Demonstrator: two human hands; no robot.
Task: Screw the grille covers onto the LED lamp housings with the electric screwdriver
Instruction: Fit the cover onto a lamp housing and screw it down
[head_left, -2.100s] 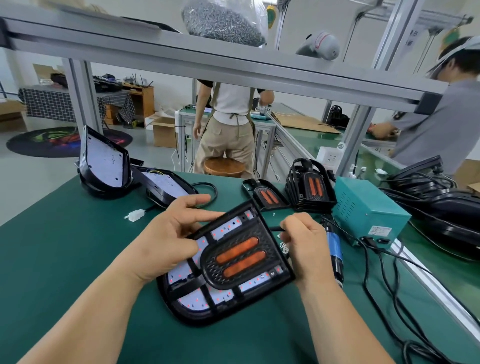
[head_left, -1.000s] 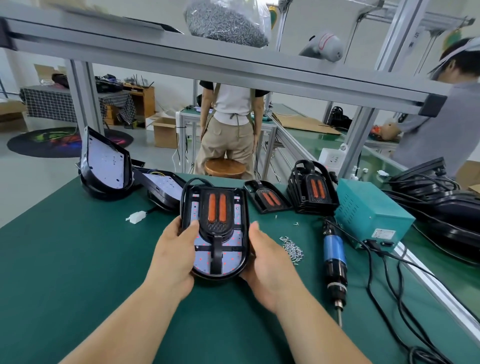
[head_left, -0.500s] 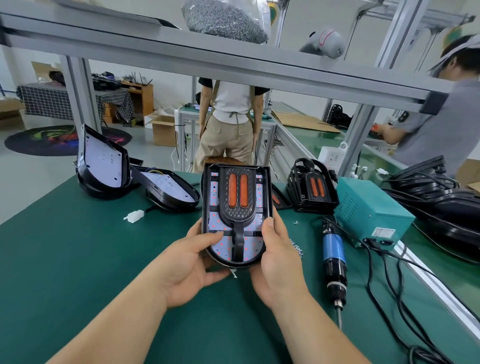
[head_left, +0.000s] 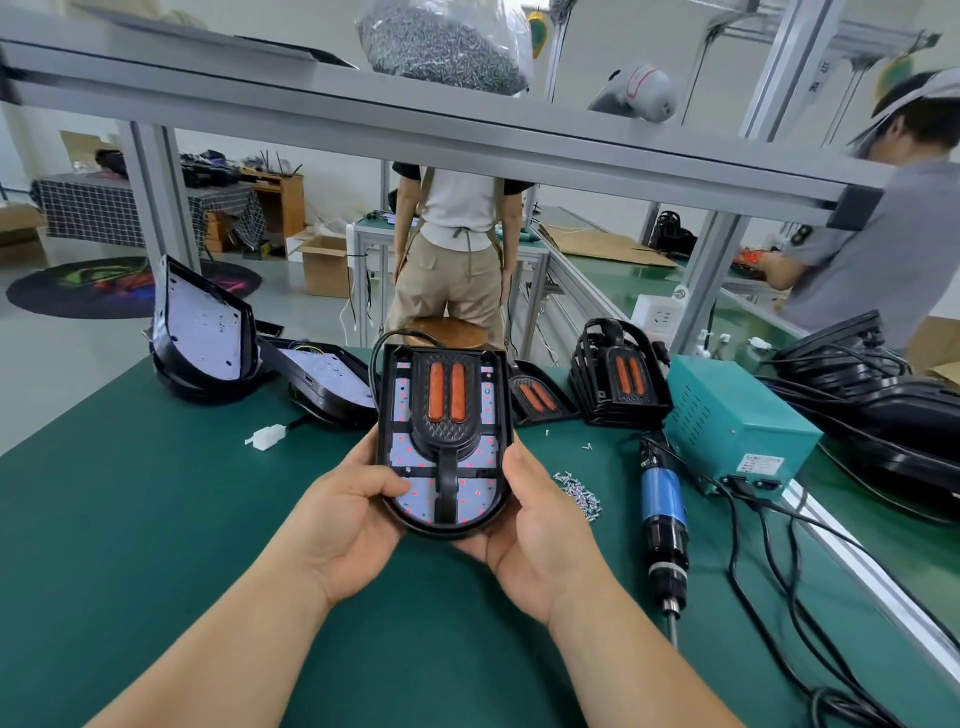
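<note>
Left hand (head_left: 353, 514), right hand (head_left: 540, 530): fingers gripped black plastic LED lamp housing (head_left: 480, 486), face tilted up, probably for alignment inspection; blue electric screwdriver (head_left: 660, 493) lay idle beside.

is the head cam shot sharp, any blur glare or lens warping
Head view: lamp housing and screws are sharp; the frame posts lean apart from wide-angle warping; the far-right person's cap looks smeared; light is soft and even, no glare on the green mat.

Green mat (head_left: 130, 519) covers the bench. The black lamp (head_left: 443, 441) has two orange bars and red dots. Screwdriver (head_left: 661, 512) blue-and-black; box (head_left: 737, 421) teal.
</note>
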